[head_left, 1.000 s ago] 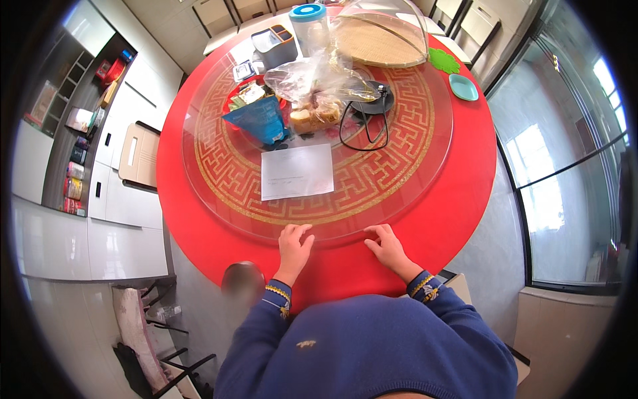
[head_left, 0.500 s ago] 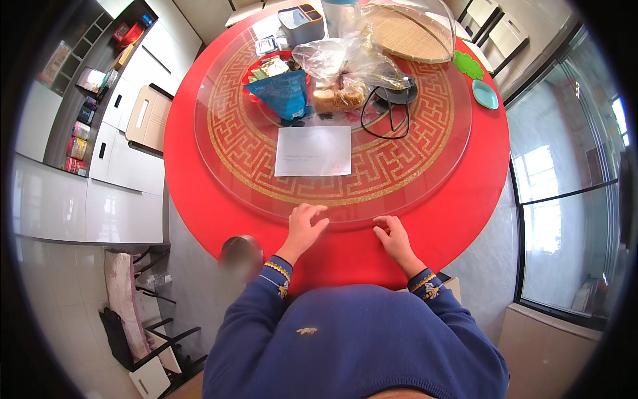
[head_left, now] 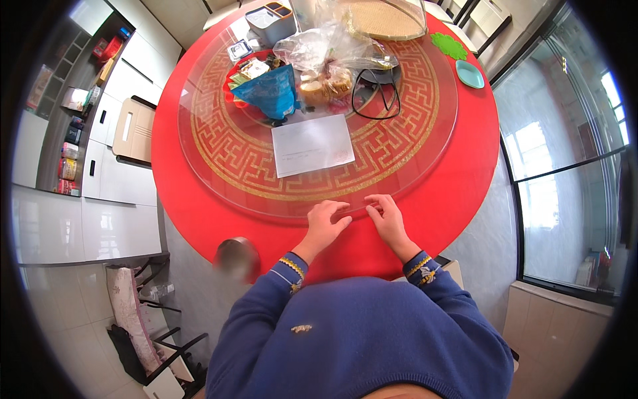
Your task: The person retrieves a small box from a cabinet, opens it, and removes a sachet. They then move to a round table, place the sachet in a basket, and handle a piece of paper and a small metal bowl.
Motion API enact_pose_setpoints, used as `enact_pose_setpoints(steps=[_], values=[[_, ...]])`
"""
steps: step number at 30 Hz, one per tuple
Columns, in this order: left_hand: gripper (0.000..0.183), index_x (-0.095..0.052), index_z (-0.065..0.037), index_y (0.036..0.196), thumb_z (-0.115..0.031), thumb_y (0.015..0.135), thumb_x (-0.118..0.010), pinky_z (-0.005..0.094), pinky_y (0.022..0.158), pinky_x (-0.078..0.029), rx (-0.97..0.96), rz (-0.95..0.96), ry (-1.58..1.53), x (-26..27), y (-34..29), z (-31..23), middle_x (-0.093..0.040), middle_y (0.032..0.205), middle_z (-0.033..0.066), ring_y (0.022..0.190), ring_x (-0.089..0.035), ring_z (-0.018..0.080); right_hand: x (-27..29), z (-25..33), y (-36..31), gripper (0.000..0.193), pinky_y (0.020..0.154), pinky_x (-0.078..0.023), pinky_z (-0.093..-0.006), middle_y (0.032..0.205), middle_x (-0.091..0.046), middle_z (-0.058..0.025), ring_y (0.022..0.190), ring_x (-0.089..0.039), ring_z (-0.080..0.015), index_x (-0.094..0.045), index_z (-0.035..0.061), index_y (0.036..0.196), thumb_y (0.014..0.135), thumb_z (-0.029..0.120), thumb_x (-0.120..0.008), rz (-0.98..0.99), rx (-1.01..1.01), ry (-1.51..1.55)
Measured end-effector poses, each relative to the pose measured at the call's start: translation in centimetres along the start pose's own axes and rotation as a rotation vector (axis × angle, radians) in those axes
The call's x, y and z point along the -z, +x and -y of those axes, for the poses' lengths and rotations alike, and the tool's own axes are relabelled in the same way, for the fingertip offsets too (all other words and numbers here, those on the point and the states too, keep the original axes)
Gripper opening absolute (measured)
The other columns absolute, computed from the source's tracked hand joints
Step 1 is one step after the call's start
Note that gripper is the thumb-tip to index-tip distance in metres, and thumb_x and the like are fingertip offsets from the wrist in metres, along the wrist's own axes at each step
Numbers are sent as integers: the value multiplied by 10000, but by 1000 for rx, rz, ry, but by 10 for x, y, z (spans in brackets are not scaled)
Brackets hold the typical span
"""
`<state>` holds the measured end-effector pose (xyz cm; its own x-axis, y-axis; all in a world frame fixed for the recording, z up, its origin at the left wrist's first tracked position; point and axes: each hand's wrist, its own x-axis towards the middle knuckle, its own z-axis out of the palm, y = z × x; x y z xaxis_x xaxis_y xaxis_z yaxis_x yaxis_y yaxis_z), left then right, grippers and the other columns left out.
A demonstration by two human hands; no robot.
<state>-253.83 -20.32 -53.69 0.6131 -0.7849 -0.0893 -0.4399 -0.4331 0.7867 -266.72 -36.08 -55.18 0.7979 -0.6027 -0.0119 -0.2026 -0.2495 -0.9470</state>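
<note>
My left hand (head_left: 325,223) hovers over or rests at the near edge of a round glass turntable (head_left: 232,207); I cannot tell whether it touches. Its fingers are loosely bent, with nothing in them. Close by on its right, my right hand (head_left: 387,223) is likewise open, thumb apart from the curved fingers. The two hands do not touch each other. Beyond them a white sheet of paper (head_left: 314,145) lies slightly tilted on the turntable. A blue pouch (head_left: 268,93) leans in a red dish (head_left: 232,98) behind the paper, beside sliced bread (head_left: 324,88) in a clear plastic bag (head_left: 322,45).
A dark metal-looking cup (head_left: 237,256) stands at the near left edge of the red table (head_left: 458,219). Looped black cable (head_left: 377,116), a grey organiser box (head_left: 272,25), woven tray (head_left: 385,18), green mat (head_left: 449,46) and teal dish (head_left: 470,74) lie farther off.
My hands have drawn closer together, mainly by the left one moving right. The view has shifted and tilted a little, and the paper now appears slanted.
</note>
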Motion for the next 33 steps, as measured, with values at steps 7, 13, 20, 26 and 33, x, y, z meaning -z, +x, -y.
enact_pose_setpoints(steps=[7, 13, 20, 26, 33], values=[[316, -663, -80, 1137, -197, 847, -710, 373, 947, -450, -75, 65, -246, -12, 10, -12, -647, 1115, 81, 1076, -585, 241, -6, 7, 17, 238, 819, -521, -340, 1130, -605, -121, 961, -631, -258, -637, 58, 1123, 887, 89, -630, 14, 60, -83], [236, -677, -35, 1068, -104, 845, -709, 333, 745, -530, 5, -435, -206, 14, 47, 12, -656, 944, 97, 799, -648, 206, 0, 0, 22, 259, 904, -492, -392, 1169, -616, -108, 1099, -573, -311, -643, 79, 1122, 871, 140, -642, -86, 123, -315], [707, -497, -86, 1325, -355, 739, -786, 501, 961, -402, 225, -566, 371, 48, 136, 47, -522, 1229, 175, 1154, -490, 377, 12, -5, 40, 269, 953, -425, -417, 1215, -591, -64, 1130, -536, -292, -658, 116, 1086, 824, 168, -686, -160, 182, -565], [677, -520, -73, 1232, -382, 701, -804, 495, 941, -434, 256, -344, 443, 41, 171, 20, -482, 1275, 203, 1169, -494, 382, 41, -24, 59, 289, 953, -416, -418, 1208, -557, -39, 1147, -508, -282, -666, 138, 1083, 800, 175, -712, -166, 138, -639], [343, -616, -96, 914, -266, 661, -775, 484, 837, -472, 132, -394, 292, 13, 182, 34, -575, 1039, 100, 1035, -564, 342, 60, -39, 83, 306, 988, -404, -434, 1242, -529, -71, 1172, -494, -308, -642, 143, 1127, 830, 192, -696, -236, 136, -684]])
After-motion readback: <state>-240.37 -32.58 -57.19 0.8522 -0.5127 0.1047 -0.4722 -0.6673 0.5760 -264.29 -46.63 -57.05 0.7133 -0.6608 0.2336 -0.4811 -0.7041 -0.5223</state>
